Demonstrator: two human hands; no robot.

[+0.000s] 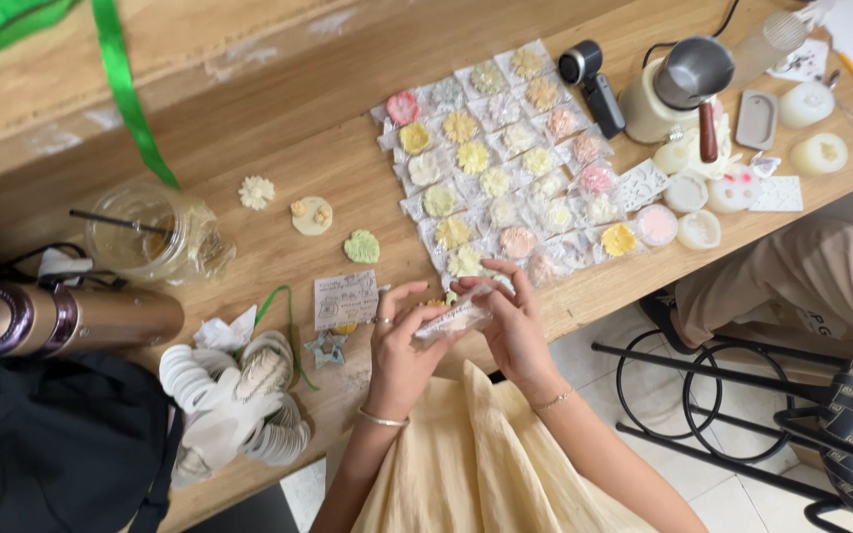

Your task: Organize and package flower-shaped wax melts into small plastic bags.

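While both hands meet at the lower centre of the frame, the left hand (394, 341) and right hand (513, 321) pinch a small clear plastic sleeve (451, 318) between their fingertips. Judging by this, bagging a piece is under way, just below the grid of sleeved pastel flower-shaped pieces (510, 158) on the wooden table (278, 118).

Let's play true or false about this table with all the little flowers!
1. Both hands hold a small clear packet. True.
2. The bagged flowers lie in rows. True.
3. The green flower is inside a bag. False: it lies bare on the table.
4. The plastic cup is on the floor. False: it stands on the table.
5. A green ribbon hangs over the table. True.
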